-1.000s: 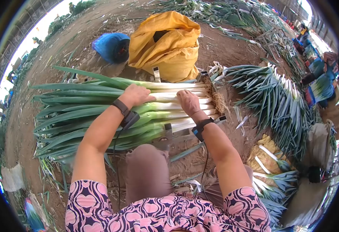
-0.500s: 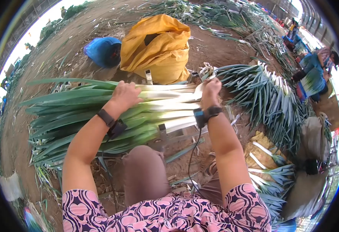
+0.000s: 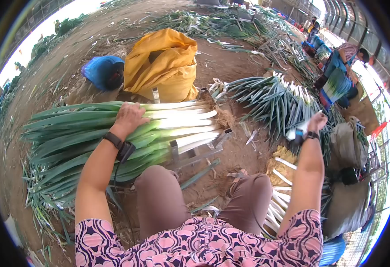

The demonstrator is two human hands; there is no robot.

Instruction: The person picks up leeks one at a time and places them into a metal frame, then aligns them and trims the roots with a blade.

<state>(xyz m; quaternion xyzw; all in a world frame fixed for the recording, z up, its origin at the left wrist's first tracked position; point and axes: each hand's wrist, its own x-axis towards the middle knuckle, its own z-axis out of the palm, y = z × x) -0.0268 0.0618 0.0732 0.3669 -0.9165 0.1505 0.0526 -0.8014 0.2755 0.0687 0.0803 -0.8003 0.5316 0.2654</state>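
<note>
A thick bundle of leeks [image 3: 77, 138] lies on a low metal frame [image 3: 195, 156], green leaves to the left and white stems to the right. My left hand [image 3: 131, 118] presses down on its upper side, fingers curled over the stalks where green meets white. Out to the right, my right hand [image 3: 318, 121] is closed, well apart from the bundle and over the pile of green onions [image 3: 279, 100]. A blurred whitish thing shows beside its wrist; what the fingers hold cannot be made out.
Beyond the bundle stand a yellow sack [image 3: 163, 66] and a blue bag [image 3: 101, 73]. More white stalks lie on a yellow cloth [image 3: 284, 155] to the right. A person [image 3: 344, 60] sits at the upper right with leeks. Loose leaves litter the soil.
My right hand has moved from the white root ends of the bundle out to the right. My left hand remains on the stalks. The view has shifted somewhat.
</note>
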